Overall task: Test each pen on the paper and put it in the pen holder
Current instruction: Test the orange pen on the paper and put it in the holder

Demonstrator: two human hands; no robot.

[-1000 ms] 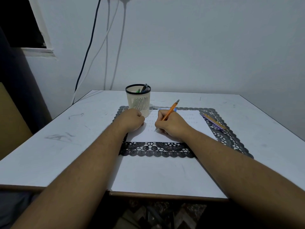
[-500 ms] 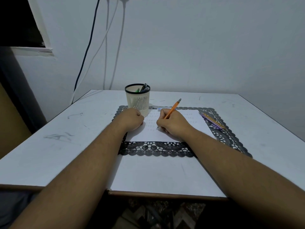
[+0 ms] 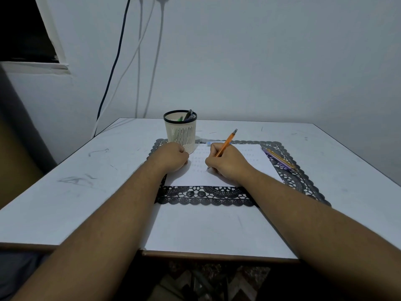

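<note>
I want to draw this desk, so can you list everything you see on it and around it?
White table: one, under everything.
Black lace placemat: one, mid-table.
White paper sheet: one, on the placemat.
Cream slotted pen holder with black rim: one, placemat's far left corner, pens inside.
Orange pen: one, tip on the paper.
Loose pens: a few, purple and yellow, right of the paper.
Cables: several, dark and white, on the wall.
Hands: left hand fisted on the paper; right hand gripping the orange pen.
</note>
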